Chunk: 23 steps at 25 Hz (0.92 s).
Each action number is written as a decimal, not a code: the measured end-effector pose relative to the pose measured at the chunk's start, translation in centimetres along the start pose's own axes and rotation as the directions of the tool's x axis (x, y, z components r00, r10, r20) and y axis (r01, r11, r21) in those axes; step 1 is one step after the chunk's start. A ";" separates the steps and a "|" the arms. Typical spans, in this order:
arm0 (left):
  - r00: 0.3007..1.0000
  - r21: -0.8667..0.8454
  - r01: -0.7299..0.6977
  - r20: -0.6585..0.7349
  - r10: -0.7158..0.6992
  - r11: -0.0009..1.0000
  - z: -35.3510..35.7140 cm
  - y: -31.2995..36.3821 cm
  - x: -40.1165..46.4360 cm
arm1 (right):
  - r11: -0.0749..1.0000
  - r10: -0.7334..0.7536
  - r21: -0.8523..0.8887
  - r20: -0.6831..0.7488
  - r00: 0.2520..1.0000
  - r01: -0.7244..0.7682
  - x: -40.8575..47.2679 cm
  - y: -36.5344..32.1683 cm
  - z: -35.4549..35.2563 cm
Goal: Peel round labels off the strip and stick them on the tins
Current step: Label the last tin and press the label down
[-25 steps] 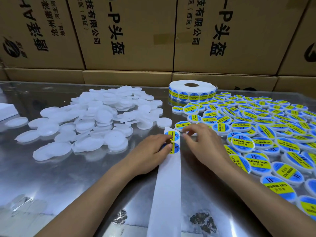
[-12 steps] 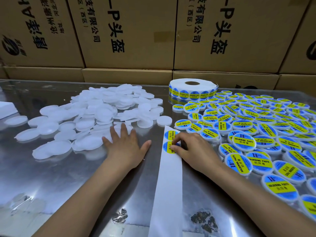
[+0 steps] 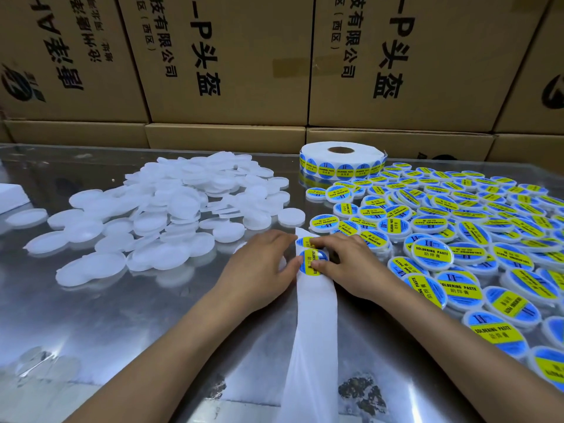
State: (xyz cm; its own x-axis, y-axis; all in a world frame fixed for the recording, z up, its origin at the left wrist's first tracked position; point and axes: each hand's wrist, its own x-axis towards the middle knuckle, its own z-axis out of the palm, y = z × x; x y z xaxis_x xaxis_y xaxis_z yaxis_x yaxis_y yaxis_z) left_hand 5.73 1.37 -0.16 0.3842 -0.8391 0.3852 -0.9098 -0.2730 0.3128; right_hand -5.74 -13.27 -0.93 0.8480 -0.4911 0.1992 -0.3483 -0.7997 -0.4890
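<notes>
Head view: left hand (image 3: 259,270) apparently grips a white tin; right hand (image 3: 345,264) pinches a label (image 3: 311,264) on the strip (image 3: 314,331).

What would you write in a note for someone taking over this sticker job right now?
Left hand: on the table beside the strip, thumb at the near label; a white tin seems tucked under it, mostly hidden.
Right hand: fingertips on the two labels at the strip's far end, apparently starting a peel.
Plain tins: heaped on the left, unlabelled.
Labelled tins: spread across the right.
Label roll: standing at the back.
Done: a big batch labelled.
Left: peel this label, stick it on a plain tin, then work through the white heap.
</notes>
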 end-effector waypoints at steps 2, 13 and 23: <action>0.999 -0.027 -0.037 0.013 0.037 0.999 0.3 0.2 0.1 | 1.000 -0.010 0.007 -0.026 1.000 0.010 -0.1 0.0 -0.1; 0.985 0.045 -0.065 0.163 0.057 0.997 0.7 -0.7 0.6 | 0.998 -0.058 -0.004 -0.137 0.989 0.058 -1.1 -0.9 -1.0; 0.962 0.082 -0.060 0.272 0.036 0.995 0.2 -0.5 0.1 | 0.768 0.106 0.634 -0.267 0.958 0.092 -1.4 -3.3 -2.5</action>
State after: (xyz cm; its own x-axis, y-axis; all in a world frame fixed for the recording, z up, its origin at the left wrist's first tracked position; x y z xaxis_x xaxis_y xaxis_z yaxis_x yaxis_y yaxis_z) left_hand 6.20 1.35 -0.46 0.2940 -0.9446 0.1456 -0.9412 -0.2595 0.2165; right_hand -6.81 -10.82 2.52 0.6686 -0.6474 0.3658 0.0635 -0.4404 -0.8955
